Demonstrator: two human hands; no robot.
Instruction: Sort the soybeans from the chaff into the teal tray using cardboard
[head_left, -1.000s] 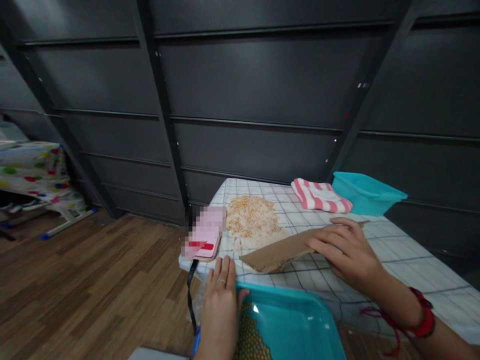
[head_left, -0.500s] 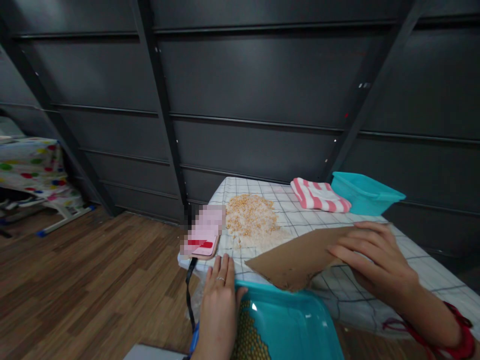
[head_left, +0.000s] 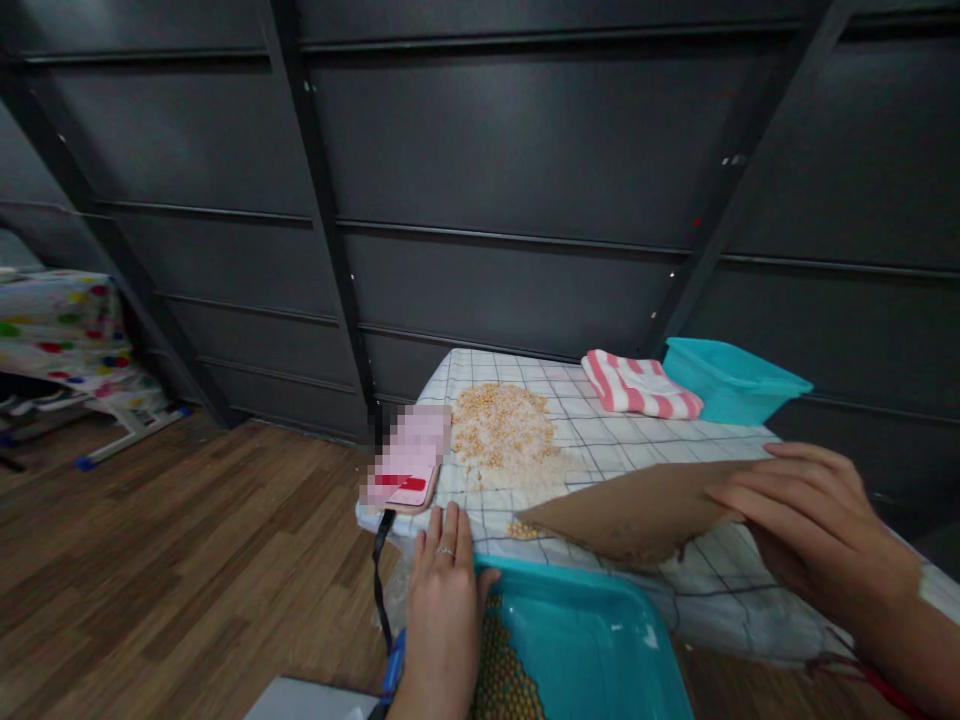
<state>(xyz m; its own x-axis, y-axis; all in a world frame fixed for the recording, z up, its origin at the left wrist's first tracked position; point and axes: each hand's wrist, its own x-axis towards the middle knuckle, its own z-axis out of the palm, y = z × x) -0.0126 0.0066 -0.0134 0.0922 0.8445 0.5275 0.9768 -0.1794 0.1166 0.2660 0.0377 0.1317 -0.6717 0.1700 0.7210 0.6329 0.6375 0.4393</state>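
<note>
The checked table (head_left: 750,590) filled the lower right of the frame. A teal tray (head_left: 592,640), bottom centre, sat at its near edge with yellow grain inside. The cardboard sheet (head_left: 630,510), centre right, was gripped at its right end by the right hand (head_left: 817,520), its point down on the cloth. The left hand (head_left: 442,610) lay flat, fingers straight, against the tray's left rim. The grain pile (head_left: 502,435) lay mid-frame. Judged risk: a skewed sheet could scatter grain past the tray, or nudge the pink phone (head_left: 409,465) just beside the pile.
</note>
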